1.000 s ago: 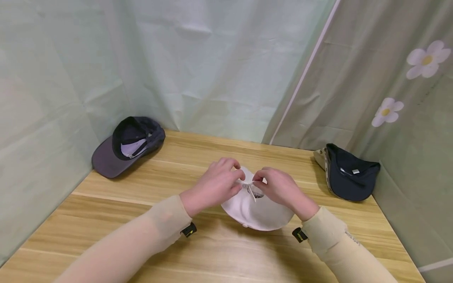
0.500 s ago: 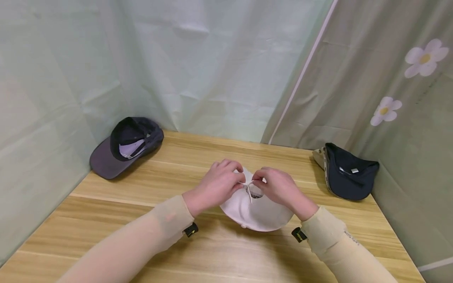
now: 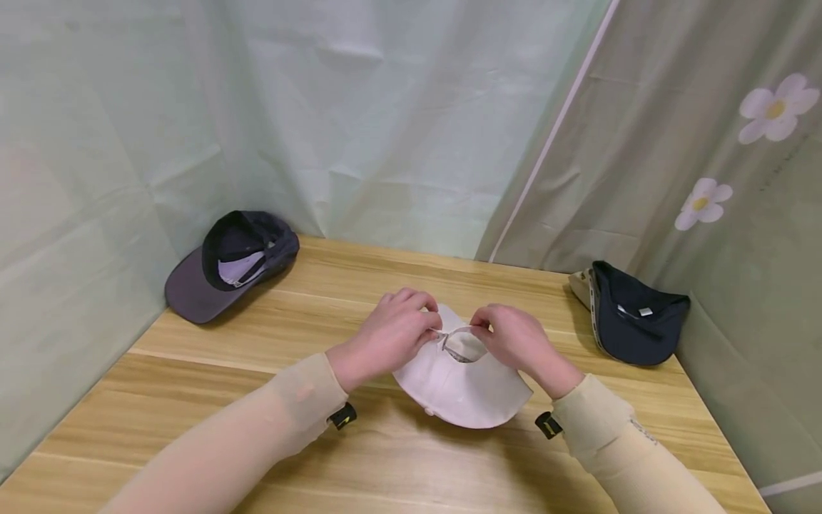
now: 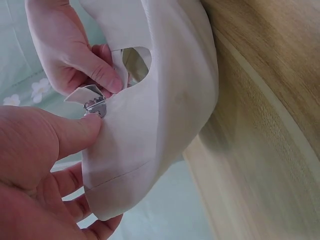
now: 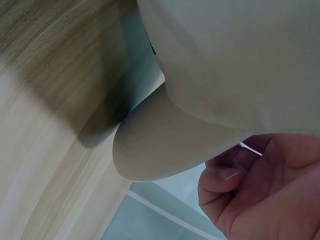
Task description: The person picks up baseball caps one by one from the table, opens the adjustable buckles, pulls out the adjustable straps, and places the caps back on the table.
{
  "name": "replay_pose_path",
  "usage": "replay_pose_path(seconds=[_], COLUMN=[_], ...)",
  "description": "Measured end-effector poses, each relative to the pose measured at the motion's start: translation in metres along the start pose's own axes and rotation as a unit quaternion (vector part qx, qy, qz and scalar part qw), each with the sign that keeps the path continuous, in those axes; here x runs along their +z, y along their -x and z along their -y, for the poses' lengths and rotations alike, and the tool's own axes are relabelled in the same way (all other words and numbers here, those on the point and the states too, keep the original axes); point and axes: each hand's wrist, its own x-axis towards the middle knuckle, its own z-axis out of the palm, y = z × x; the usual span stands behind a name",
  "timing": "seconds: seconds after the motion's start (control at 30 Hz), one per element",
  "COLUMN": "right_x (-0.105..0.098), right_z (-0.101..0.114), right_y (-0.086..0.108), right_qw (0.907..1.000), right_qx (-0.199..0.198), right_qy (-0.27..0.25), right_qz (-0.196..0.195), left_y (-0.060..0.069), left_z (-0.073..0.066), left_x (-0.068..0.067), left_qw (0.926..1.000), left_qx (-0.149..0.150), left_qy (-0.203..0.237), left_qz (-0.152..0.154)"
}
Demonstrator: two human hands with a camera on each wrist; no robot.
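A white cap stands at the middle of the table, its back opening turned toward me. My left hand pinches the cap's back edge beside a metal buckle, thumb against the buckle and fingers behind the fabric. Above the opening, my right hand pinches the narrow strap. A short strap end sticks out of the buckle in the left wrist view. The cap's brim shows in the right wrist view, beside the curled right fingers.
On the wooden table, a dark cap lies upturned at the back left. A navy cap rests against a beige one at the back right. Pale curtains enclose the table's back and sides.
My right hand has moved slightly right, drawing the strap out across the opening. The strap end that hung down has shortened. The cap has shifted a little left and toward me.
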Motion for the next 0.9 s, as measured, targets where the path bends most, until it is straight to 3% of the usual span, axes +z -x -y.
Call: replay_pose_path(seconds=[0.6,0.9], right_x=[-0.003,-0.003], right_z=[-0.008,-0.016], right_y=[0.001,0.006], right_qw=[0.9986,0.9986], right_qx=[0.047,0.052], right_qy=[0.018,0.008], right_qz=[0.014,0.004], left_y=[0.002,0.004], left_z=[0.001,0.002], left_x=[-0.004,-0.006], left_qw=[0.9999,0.9994], left_qx=[0.0,-0.016], left_qy=[0.012,0.028], left_qz=[-0.006,-0.009])
